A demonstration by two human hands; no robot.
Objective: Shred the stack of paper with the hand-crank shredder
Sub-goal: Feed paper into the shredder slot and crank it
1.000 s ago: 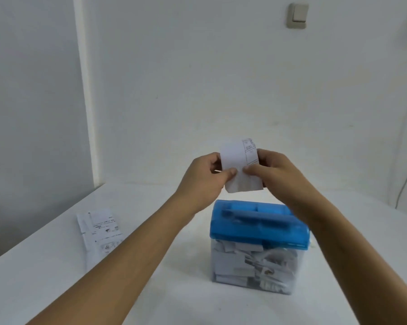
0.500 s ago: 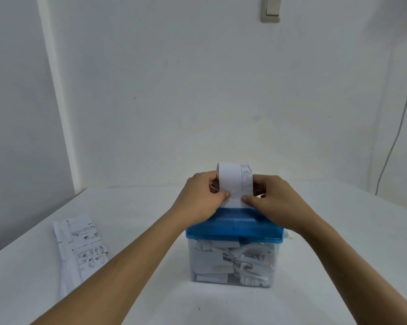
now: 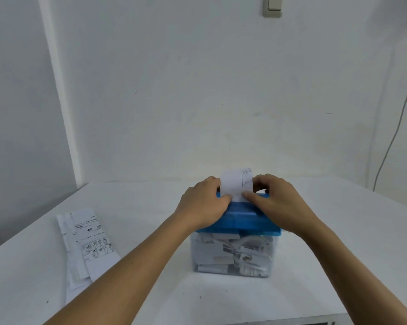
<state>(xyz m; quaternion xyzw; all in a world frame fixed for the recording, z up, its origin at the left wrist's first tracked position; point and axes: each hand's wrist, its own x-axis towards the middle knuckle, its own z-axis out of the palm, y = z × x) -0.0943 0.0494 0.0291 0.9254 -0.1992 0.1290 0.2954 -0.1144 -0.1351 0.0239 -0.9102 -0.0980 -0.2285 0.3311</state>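
The left grip and the right grip each pinch a side of a printed paper strip, held upright with its lower edge at the top of the shredder's blue lid. Under the lid, the clear bin is packed with white shreds. The stack of paper lies flat on the white bench – well apart, off to the left. A wall switch sits high on the wall; a cable hangs at the right.

A smooth, faintly glossy blue plastic lid is topping a clear plastic bin. A thin matt paper slip is standing in it; printed matt sheets are lying on a smooth white table.
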